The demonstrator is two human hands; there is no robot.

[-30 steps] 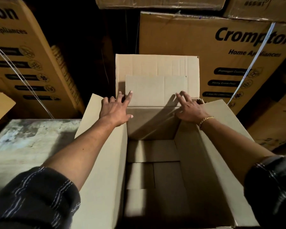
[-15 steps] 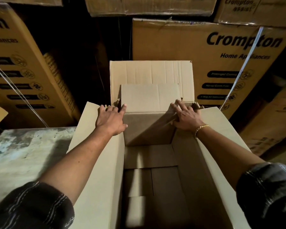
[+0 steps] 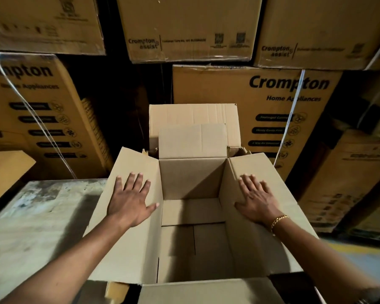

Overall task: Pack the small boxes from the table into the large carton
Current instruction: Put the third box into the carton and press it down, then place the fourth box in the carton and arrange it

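Observation:
The large carton [image 3: 191,178] stands open in front of me, brown and plain, with nothing inside it. Its four flaps are spread outward. My left hand [image 3: 131,199] lies flat with straight fingers on the left flap. My right hand [image 3: 256,198], with a gold bracelet at the wrist, lies flat on the right flap. The far flap stands upright behind the opening. No small boxes are in view.
A worn grey table [image 3: 31,220] lies to the left of the carton. A plain brown box corner [image 3: 7,167] juts in at far left. Stacked printed appliance cartons [image 3: 261,102] wall off the back and both sides. A yellow floor line [image 3: 358,249] shows at right.
Both hands have drawn back from the far corners of the carton and now press the left and right side flaps outward. The view has tilted up, showing more stacked cartons.

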